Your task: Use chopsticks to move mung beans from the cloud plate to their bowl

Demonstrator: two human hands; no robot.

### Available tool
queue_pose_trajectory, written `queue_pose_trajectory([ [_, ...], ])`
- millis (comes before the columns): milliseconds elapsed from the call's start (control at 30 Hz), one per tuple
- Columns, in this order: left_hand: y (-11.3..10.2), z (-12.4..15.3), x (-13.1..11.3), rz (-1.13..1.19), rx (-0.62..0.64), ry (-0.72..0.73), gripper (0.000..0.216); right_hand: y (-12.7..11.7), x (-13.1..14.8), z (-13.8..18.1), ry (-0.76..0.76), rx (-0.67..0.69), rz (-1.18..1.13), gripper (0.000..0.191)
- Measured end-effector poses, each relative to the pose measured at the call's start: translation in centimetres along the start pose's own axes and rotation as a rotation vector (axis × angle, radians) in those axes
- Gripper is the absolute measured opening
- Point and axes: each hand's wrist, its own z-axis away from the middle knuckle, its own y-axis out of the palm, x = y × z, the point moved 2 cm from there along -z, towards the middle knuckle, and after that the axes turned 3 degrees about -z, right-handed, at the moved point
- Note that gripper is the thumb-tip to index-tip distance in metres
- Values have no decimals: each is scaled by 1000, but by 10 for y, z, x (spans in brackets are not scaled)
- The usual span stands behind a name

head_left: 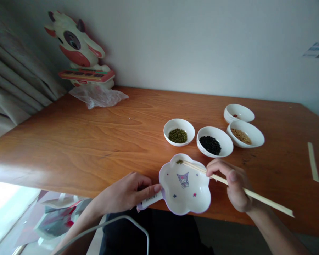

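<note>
A white flower-shaped dish with a cartoon print and a short handle sits at the table's near edge. My left hand is closed on that handle. My right hand is closed on a pair of wooden chopsticks. Their tips rest at the dish's far rim, at a few green beans. Behind the dish stand small white bowls: one of green beans, one of black beans, one of tan beans.
A further white bowl with a red speck stands at the back right. A cow-shaped toy and a crumpled plastic bag sit at the far left by the wall. A pale strip lies at the right. A white cable crosses my lap.
</note>
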Motion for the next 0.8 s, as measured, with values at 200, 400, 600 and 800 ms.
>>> queue_pose_trajectory([
  [200,-11,-10,4,-71,-222,81,58,2,-3,1,-19,24,19,61],
  [400,-14,-31,13,-324,-658,175,55,3,1,2,-21,73,76,57],
  [600,-6,-36,21,-434,-654,259,50,4,0,1,-26,45,52,61],
  [800,-3,-37,20,-525,-670,263,51,9,-2,0,0,32,13,61],
])
